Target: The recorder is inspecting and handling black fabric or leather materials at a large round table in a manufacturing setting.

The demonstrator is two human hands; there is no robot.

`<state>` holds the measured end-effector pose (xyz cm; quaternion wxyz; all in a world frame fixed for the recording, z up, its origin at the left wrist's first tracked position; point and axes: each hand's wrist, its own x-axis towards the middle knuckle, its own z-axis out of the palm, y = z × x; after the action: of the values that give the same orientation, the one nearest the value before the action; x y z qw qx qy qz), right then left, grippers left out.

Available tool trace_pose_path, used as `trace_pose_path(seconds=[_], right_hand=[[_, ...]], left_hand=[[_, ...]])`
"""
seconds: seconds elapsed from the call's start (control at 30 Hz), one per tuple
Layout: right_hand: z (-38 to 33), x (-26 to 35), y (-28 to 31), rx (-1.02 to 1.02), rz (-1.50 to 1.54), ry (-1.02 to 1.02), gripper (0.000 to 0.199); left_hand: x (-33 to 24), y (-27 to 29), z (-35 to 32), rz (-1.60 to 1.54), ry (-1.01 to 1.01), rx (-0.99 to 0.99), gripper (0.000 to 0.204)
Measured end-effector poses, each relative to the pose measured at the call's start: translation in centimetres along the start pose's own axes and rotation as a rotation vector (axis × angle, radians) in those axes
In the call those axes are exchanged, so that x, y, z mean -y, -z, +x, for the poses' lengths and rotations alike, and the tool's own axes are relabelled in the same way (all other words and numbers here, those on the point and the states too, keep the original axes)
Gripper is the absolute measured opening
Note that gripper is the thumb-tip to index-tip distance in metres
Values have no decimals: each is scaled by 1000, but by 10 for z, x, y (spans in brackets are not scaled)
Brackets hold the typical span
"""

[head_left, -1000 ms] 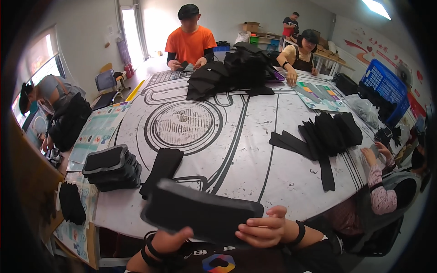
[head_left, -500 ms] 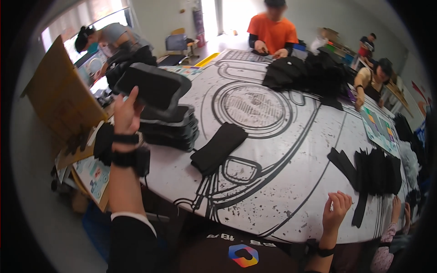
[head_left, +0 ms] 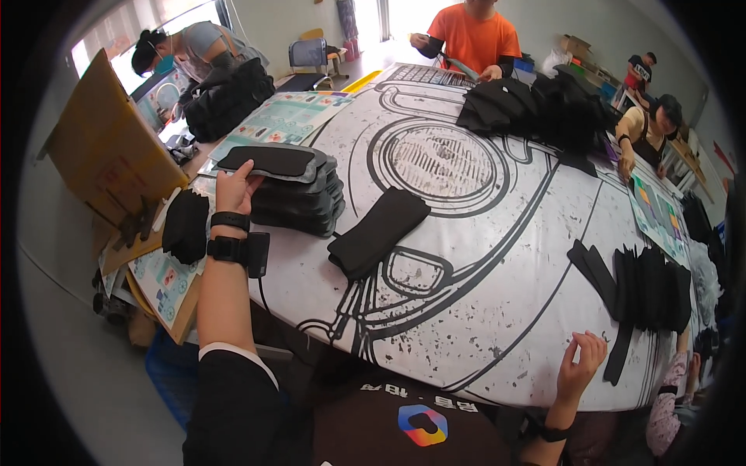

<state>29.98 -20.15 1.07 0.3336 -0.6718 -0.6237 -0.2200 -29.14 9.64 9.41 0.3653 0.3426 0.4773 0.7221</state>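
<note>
My left hand (head_left: 235,191) is at a stack of dark grey pads (head_left: 299,206). Its thumb presses the edge of the top pad (head_left: 268,161), a rounded grey piece with a black, waisted inset; the other fingers are mostly hidden at the side. To the right of the stack lies a folded black cloth strip (head_left: 379,233). Over the table's near right edge, my right hand (head_left: 583,365) is raised with fingers loosely bent, thumb apart and nothing in it. A row of black strips (head_left: 651,289) lies just beyond that hand.
The white table (head_left: 497,326) carries black line drawings. Black cloth pieces (head_left: 536,109) are heaped at its far side, near a person in orange (head_left: 475,43). A cardboard box (head_left: 109,147) stands at left. Other people work around the table; a patterned sleeve (head_left: 666,408) shows at lower right.
My left hand has lowered the held pad onto the stack. The right hand has barely moved. The view has shifted slightly, and the person in orange has raised one hand.
</note>
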Motion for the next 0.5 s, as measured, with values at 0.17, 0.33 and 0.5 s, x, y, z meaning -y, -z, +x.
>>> trace_pose_path(seconds=[0.17, 0.33, 0.5], right_hand=[[0, 3, -3, 3, 12, 4, 17], [3, 8, -5, 1, 46, 7, 17], [3, 10, -3, 2, 33, 13, 18]], left_hand=[[3, 0, -12, 65, 10, 52, 34], [14, 10, -4, 372, 15, -25, 40], [42, 29, 11, 484, -295, -95, 92]])
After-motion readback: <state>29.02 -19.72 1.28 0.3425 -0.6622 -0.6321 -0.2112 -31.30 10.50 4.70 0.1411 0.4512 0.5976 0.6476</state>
